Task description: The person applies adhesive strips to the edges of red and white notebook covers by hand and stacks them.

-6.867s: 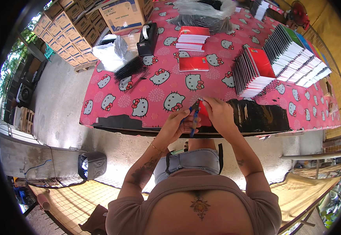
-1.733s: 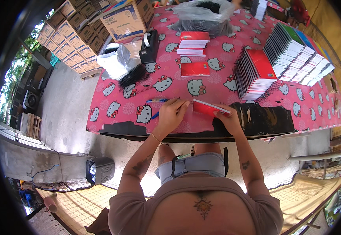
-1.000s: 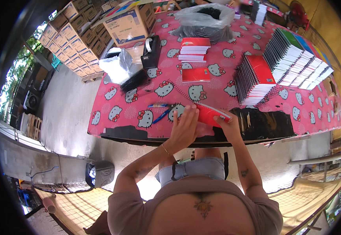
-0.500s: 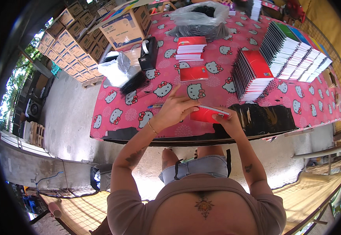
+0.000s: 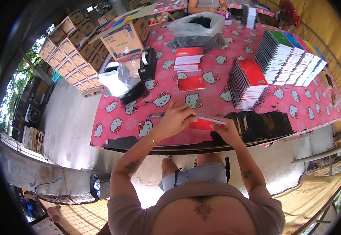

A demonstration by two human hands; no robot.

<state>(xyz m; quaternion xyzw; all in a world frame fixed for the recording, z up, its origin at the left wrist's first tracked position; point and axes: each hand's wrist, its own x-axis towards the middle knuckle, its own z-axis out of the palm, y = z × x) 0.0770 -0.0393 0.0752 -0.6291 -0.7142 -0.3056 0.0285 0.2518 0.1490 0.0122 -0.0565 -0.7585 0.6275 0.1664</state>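
A red-covered notebook (image 5: pixel 201 124) is tilted above the near edge of the table, its white page edge facing up. My right hand (image 5: pixel 228 131) grips its right end, thumb across the cover. At the notebook's upper left corner, the thumb and fingers of my left hand (image 5: pixel 177 120) are pinched together; anything between them is too small to make out. A pen (image 5: pixel 155 115) lies beside my left hand. Beyond my hands rest a single red notebook (image 5: pixel 191 84) and a stack of red notebooks (image 5: pixel 188 59). Farther right stands a taller stack of spiral-bound red notebooks (image 5: pixel 250 82).
Stacks of spiral notebooks (image 5: pixel 288 58) fill the right side. A black tape dispenser (image 5: pixel 147 64), black spiral coils (image 5: pixel 134 93) and a cardboard box (image 5: pixel 125 38) are at the left. A plastic bag (image 5: pixel 196 31) stands farther back, where another person's hands (image 5: pixel 213 9) work.
The view has tilted up a little, bringing another person's hands in at the far side. My left fingers stay at the notebook's corner while my right hand keeps its grip.
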